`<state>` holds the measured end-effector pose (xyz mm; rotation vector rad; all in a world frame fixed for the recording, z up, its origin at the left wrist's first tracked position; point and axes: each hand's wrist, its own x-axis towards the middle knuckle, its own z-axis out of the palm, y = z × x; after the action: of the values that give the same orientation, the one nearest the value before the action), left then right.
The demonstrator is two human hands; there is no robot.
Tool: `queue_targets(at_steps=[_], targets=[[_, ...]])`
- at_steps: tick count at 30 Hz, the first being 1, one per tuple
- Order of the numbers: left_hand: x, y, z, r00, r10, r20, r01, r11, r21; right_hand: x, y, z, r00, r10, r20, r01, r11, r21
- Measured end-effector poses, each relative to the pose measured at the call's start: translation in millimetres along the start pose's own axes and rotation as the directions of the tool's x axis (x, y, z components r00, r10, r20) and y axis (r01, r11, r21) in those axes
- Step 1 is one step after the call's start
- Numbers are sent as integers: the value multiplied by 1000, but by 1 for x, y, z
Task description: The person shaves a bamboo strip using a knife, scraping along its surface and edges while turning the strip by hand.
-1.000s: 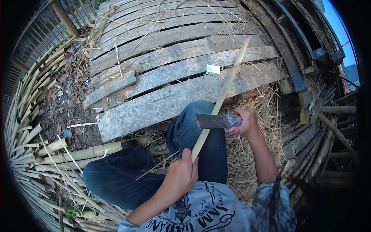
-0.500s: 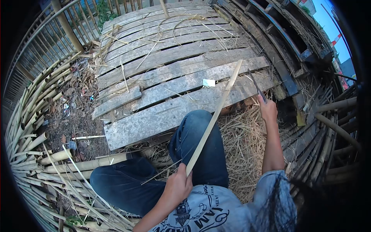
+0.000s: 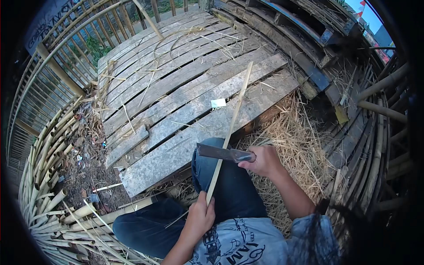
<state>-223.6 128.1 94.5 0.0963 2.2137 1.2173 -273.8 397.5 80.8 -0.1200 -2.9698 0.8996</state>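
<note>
My left hand [image 3: 201,215] is closed round the near end of a long, pale bamboo strip [image 3: 239,105]. The strip slants up and away past my knee, its far part over the wooden slats. In my right hand [image 3: 261,160] is a knife [image 3: 216,152] with a dark, broad blade and a greyish handle. Its blade points left and lies across the strip, above my bent knee. Whether the edge touches the strip I cannot tell.
A slatted wooden platform [image 3: 176,128] stretches ahead, with a small white card [image 3: 218,103] and loose strips on it. Shavings [image 3: 291,145] heap beside my right leg. Bamboo poles [image 3: 48,145] are piled at left, near a bamboo fence [image 3: 62,70]. Pallets [image 3: 287,31] stack at back right.
My right hand has brought the knife from the far right, by the platform, back and left across the strip. My left hand keeps its hold. The view has shifted slightly.
</note>
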Motion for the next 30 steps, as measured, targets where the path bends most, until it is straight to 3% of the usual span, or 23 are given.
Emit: queue_targets(at_steps=[2,3,5,6,7,8,9,11,13,14,17,19,20,21,22,25,29,30], targets=[[-5,-1,4,999,-4,-41,4,1000,16,28,3,5,982,-174,69,180,980,-80],[-9,-2,5,999,-1,-54,2,1000,20,44,15,2,991,-131,28,133,987,-95],[-18,1,2,992,54,-116,-32,982,185,76,19,-29,994,110,-21,-109,994,32],[-21,4,2,993,19,-118,-1,989,148,95,48,-32,982,158,-103,-174,971,-165],[-21,1,1,991,27,-128,-8,989,149,103,46,-49,955,256,-148,-281,942,-184],[-19,-7,3,992,37,-118,-27,996,88,107,47,-61,919,351,-178,-374,920,-119],[-16,-14,3,993,48,-105,-46,999,27,106,54,-67,920,340,-193,-366,923,-118],[-11,-23,1,994,43,-96,-42,999,16,86,73,-60,918,270,-289,-258,963,77],[-6,-27,2,997,64,-42,-71,983,-168,56,92,-28,956,226,-185,-153,927,342],[-2,-37,6,999,50,4,-47,970,-239,37,102,-2,960,246,-137,-176,903,391],[4,-36,-3,996,47,78,-30,977,-212,-8,58,56,978,198,-62,-137,839,526],[9,-45,-4,990,2,143,41,954,-297,-23,31,87,983,185,-15,-136,776,615],[10,-48,-11,944,-31,327,206,832,-515,-23,19,78,981,194,-18,-140,768,625],[10,-49,-15,867,-13,499,390,641,-662,-18,4,59,990,138,7,-125,871,475],[10,-44,-15,857,22,514,403,593,-697,-12,-4,47,995,85,44,-94,947,308],[17,-33,-8,838,21,546,469,484,-738,-4,-6,47,997,-23,77,-4,941,338],[32,-22,4,835,54,547,465,461,-756,-13,-21,39,999,20,30,-27,960,279],[34,-21,3,840,45,540,441,523,-729,-15,-19,41,999,22,26,-29,958,285]])
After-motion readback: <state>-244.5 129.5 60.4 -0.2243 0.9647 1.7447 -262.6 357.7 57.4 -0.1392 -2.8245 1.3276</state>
